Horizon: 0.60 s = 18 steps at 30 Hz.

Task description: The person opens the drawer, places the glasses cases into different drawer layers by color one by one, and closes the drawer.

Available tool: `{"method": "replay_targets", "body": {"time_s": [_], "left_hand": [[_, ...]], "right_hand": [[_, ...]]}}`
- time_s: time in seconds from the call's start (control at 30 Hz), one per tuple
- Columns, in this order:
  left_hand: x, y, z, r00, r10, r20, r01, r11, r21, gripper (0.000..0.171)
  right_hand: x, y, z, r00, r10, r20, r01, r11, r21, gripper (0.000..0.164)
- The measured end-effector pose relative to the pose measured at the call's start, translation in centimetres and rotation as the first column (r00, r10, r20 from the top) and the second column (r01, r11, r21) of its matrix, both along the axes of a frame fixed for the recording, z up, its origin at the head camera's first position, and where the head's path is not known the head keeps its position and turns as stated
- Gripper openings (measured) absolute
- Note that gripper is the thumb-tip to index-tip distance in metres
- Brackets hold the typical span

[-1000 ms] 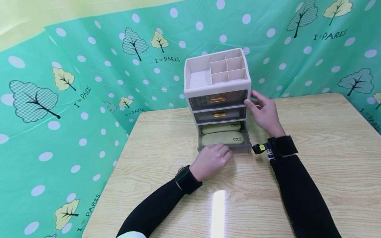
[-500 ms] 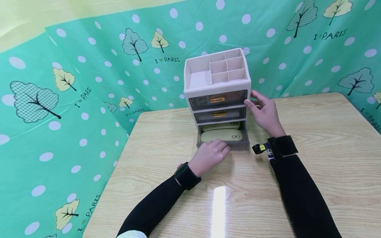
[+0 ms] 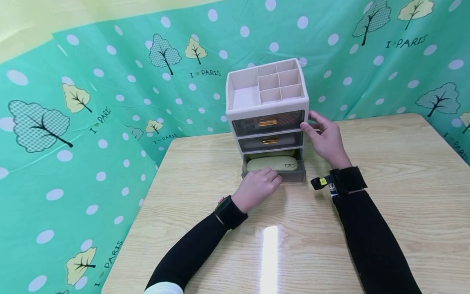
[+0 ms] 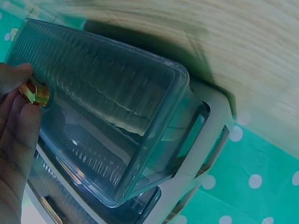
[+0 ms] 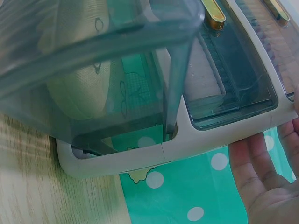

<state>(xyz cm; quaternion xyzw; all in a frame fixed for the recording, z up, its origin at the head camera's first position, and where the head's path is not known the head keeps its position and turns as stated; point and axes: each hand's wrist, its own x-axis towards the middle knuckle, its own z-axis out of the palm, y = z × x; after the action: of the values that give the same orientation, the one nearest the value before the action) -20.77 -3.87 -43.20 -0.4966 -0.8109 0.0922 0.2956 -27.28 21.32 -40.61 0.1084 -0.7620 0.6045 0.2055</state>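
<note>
A white desktop drawer organizer (image 3: 268, 106) stands on the table, its dark see-through bottom drawer (image 3: 294, 177) pulled partway out. Two pale green glasses cases lie inside; the front glasses case (image 3: 273, 163) shows best, while the rear one is mostly hidden under the frame. With thumb and fingers, my left hand (image 3: 257, 188) pinches the gold handle (image 4: 36, 92) of that drawer, as the left wrist view shows. My right hand (image 3: 326, 142) holds the organizer's right side, thumb at the front edge and fingers along the side wall.
Two upper drawers with gold handles are closed, the top drawer (image 3: 247, 125) above the middle drawer (image 3: 251, 143). Compartments divide the organizer's open top. Behind the wooden table (image 3: 198, 175) hangs a green dotted cloth (image 3: 121, 73) with printed trees.
My left hand has moved away from me with the bottom drawer, which slid further into the organizer and covered more of the rear glasses case. My right hand has kept its hold.
</note>
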Motion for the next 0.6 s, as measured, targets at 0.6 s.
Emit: {"method": "replay_targets", "body": {"time_s": [0.6], "left_hand": [[-1.3,0.4,0.3,0.999,0.031,0.039,-0.031,1.000,-0.001,0.012]], "right_hand": [[-0.2,-0.1,-0.1,1.000,0.005,-0.011,-0.005,1.000,-0.006,0.042]]}}
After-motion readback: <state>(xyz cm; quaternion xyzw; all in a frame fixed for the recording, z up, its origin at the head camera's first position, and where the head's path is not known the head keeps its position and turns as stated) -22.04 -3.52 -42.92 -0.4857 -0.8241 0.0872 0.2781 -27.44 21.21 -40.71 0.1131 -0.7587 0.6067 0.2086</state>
